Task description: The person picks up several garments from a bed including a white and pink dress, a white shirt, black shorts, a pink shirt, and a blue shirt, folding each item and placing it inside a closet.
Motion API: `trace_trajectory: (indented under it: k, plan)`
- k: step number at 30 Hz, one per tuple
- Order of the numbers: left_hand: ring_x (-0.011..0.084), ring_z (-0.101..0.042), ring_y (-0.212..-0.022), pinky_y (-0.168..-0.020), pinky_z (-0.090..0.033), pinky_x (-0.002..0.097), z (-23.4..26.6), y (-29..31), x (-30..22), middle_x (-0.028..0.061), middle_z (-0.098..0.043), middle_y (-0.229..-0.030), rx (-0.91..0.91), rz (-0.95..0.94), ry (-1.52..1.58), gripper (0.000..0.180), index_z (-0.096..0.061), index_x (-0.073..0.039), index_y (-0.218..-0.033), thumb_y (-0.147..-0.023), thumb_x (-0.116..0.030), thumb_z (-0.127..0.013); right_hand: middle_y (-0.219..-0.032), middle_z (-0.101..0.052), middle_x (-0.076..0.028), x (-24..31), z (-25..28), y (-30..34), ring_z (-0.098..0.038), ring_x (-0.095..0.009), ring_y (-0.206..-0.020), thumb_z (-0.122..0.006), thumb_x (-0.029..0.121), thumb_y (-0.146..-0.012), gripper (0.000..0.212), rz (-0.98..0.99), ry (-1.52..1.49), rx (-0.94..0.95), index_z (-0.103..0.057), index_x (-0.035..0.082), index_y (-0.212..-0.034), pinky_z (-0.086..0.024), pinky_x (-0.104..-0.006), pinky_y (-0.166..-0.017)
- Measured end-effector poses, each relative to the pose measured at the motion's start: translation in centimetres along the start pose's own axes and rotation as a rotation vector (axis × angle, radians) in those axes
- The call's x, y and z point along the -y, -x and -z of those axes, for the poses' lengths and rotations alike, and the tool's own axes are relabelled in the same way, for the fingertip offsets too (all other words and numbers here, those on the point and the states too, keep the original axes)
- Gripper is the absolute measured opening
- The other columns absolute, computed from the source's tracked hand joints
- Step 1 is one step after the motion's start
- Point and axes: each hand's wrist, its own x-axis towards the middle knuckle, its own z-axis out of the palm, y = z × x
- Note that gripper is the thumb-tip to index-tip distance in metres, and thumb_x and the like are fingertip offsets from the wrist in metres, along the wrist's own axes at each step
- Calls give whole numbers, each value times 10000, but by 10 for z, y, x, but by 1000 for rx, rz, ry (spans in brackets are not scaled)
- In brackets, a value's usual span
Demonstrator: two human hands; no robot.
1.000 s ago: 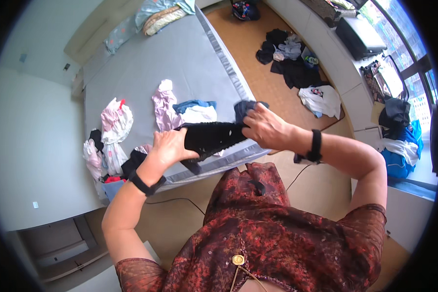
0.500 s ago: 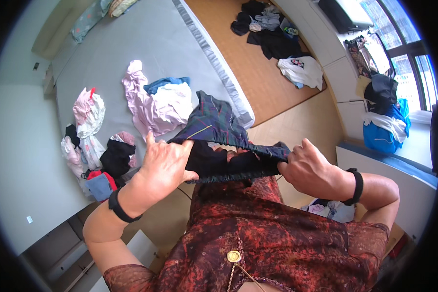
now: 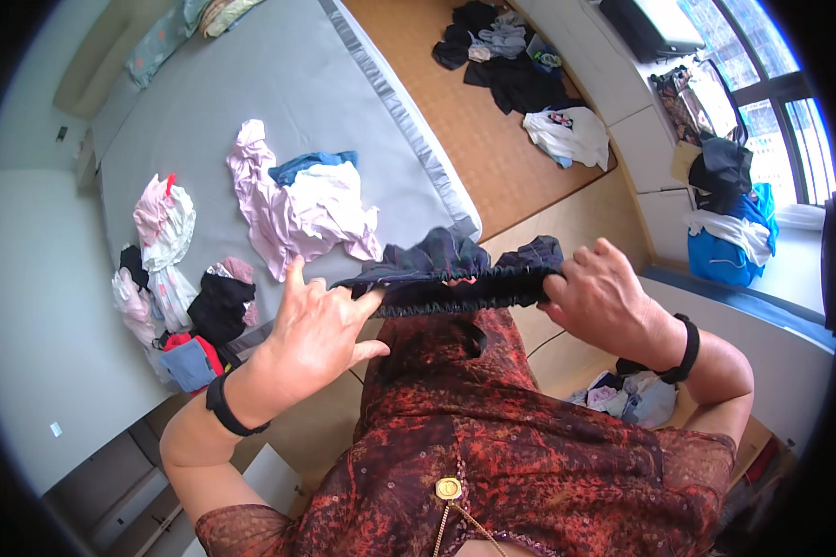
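Stretched between my two hands in front of my body are dark plaid shorts with a gathered elastic waistband. The waistband runs nearly level, and two bunched folds of cloth hang away from me beyond it. My left hand grips the left end with its fingers; its thumb sticks out below the band. At the right end, my right hand has its fingers closed round the waistband. Past my left hand, a pink garment lies on the bed with a white garment and a blue garment.
The bed's grey mattress spans the far left. Near its left edge lie pink-and-white clothes, a black garment and a blue-and-red piece. Dark clothes lie on a brown mat. A blue bag stands by the window.
The shorts have dropped and tipped, so their plaid front now shows only as bunched folds beyond the waistband. Both hands keep hold of the ends; the right hand has risen slightly.
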Motion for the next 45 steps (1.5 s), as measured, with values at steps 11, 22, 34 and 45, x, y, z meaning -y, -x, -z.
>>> trace_trajectory:
  k: [11, 22, 34, 45]
  plan:
    - [63, -573, -748, -670, -464, 218, 18, -7, 61, 18, -656, -800, -565, 267, 901, 130, -649, 22, -894, -764, 10, -660, -695, -588, -212, -57, 13, -110, -606, -356, -668, -648, 193, -699, 249, -49, -710, -307, -595, -35, -783, -487, -409, -613]
    - [145, -574, -894, -779, -475, 242, 48, -8, 137, 74, -620, -971, -855, 483, 859, 595, -486, 5, -1275, -715, -12, -684, -845, -645, -224, -39, 76, -236, -633, -346, -832, -610, 197, -707, 362, -153, -823, -682, -645, 16, -1018, -500, -388, -778]
    - [150, -575, -948, -872, -450, 258, 47, -14, 155, 97, -579, -1082, -888, 220, 1455, 508, -453, 64, -1251, -757, -7, -550, -770, -611, -137, 41, 70, -309, -591, -207, -710, -639, 181, -770, 336, 158, -1277, -739, -591, -1, -1048, -485, -327, -671]
    - [192, -514, -1098, -945, -417, 344, 13, 38, 161, 117, -522, -1188, -1169, 181, 1664, 550, -352, 45, -1349, -905, -233, -522, -1002, -634, -156, 104, 67, -340, -618, -260, -928, -611, 12, -706, 441, 229, -1494, -546, -511, -45, -1132, -468, -304, -814]
